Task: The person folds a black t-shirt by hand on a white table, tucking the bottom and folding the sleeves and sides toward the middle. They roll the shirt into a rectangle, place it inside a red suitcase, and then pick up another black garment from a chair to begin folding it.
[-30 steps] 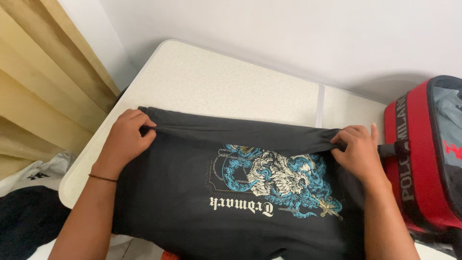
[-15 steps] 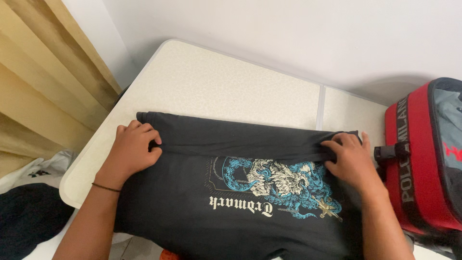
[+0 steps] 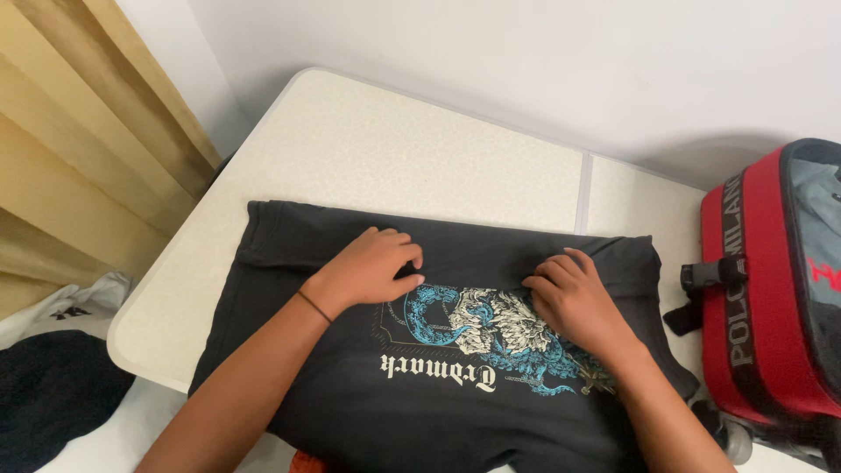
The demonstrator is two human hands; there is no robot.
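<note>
Black t-shirt (image 3: pixel 350 394) lies crosswise — print inverted; left hand (image 3: pixel 372 267), right hand (image 3: pixel 569 298) pressing it, ungripped.

Both forearms bare, no sleeves in view. Thin dark cord wristband (image 3: pixel 313 307) worn on left wrist. Hands bare, ungloved; no rings visible.

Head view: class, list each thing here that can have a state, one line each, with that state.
Black T-shirt: lying print-up on the table, far edge folded over.
Left hand: palm down on the shirt's fold, fingers curled.
Right hand: pressing on the print, fingers bent.
Table: partly covered by the shirt.
Red suitcase: at the right; open or shut, cannot tell.
</note>
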